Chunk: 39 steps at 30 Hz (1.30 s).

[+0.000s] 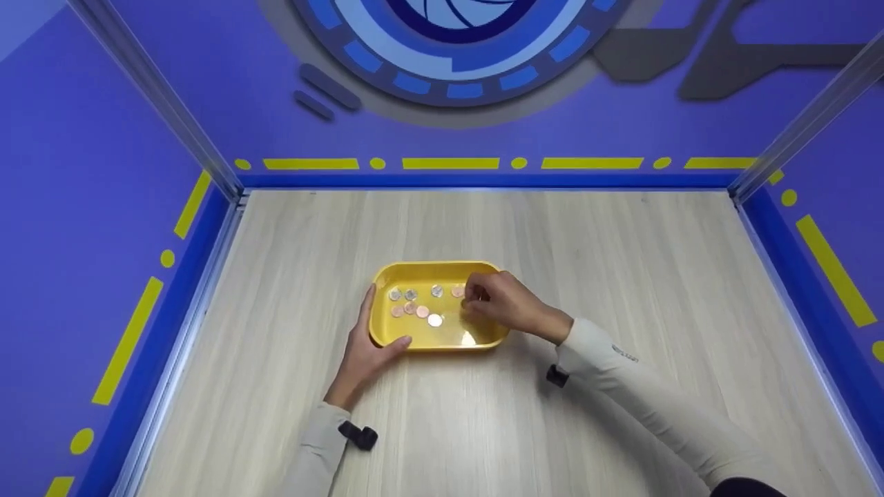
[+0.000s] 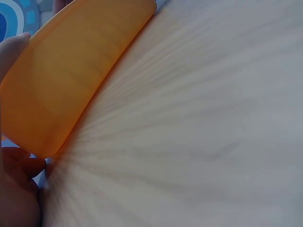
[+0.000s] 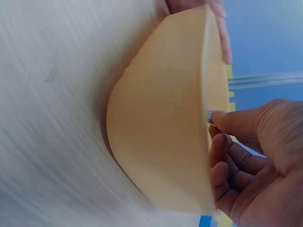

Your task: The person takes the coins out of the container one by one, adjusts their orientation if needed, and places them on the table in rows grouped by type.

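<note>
A yellow tray point(image 1: 428, 265) sits on the wooden tabletop with several copper and silver coins point(image 1: 414, 304) lying in it. My left hand point(image 1: 366, 345) grips the tray's left end, thumb hooked over the near rim; the left wrist view shows the tray's outer wall point(image 2: 71, 71) against that hand point(image 2: 16, 189). My right hand point(image 1: 476, 298) reaches into the tray's right half with curled fingers. In the right wrist view it point(image 3: 214, 127) pinches a small silver coin point(image 3: 209, 117) just above the tray's point(image 3: 156, 123) rim.
The pale wooden tabletop point(image 1: 621, 276) is boxed in by blue walls with yellow dashes at the left, back and right. Metal posts point(image 1: 228, 172) stand at the two back corners.
</note>
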### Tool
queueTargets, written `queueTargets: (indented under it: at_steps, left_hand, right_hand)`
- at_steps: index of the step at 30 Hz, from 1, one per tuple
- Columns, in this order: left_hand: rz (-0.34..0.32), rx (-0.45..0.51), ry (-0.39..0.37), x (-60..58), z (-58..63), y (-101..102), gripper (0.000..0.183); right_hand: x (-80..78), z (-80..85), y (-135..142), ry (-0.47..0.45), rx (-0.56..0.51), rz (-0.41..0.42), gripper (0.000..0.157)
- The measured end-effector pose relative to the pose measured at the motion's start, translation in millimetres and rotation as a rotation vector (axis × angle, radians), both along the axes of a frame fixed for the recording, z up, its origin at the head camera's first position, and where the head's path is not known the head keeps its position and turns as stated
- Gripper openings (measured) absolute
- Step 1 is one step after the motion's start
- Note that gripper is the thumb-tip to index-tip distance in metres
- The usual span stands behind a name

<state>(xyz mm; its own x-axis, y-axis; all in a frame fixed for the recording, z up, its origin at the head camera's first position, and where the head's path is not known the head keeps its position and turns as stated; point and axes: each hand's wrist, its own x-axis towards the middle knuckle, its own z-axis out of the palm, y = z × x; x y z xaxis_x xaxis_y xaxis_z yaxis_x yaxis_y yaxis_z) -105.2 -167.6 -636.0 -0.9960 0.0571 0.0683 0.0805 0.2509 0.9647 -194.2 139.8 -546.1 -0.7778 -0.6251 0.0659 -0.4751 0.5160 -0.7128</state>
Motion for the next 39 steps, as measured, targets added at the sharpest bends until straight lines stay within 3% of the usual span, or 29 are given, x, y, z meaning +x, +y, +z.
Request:
queueTargets:
  at_steps: [9,17,26,39]
  left_hand:
    - [0.001,-0.004,0.005,0.6,0.1,1,0.119]
    - [-0.009,0.02,0.027,-0.1,-1.8,0,0.119]
    - [-0.011,0.017,0.016,-0.1,-0.1,0,0.119]
    - [-0.012,0.028,0.021,-0.6,-1.0,0,0.12]
  right_hand:
    - [11.5,13.7,29,-0.007,-0.06,-0.074,0.009]
    - [12.6,11.9,52,-0.041,-0.102,-0.179,0.007]
    - [20.3,-9.9,81,-0.08,-0.204,-0.319,0.011]
    - [27.8,-54.6,96,-0.181,-0.191,-0.444,0.011]
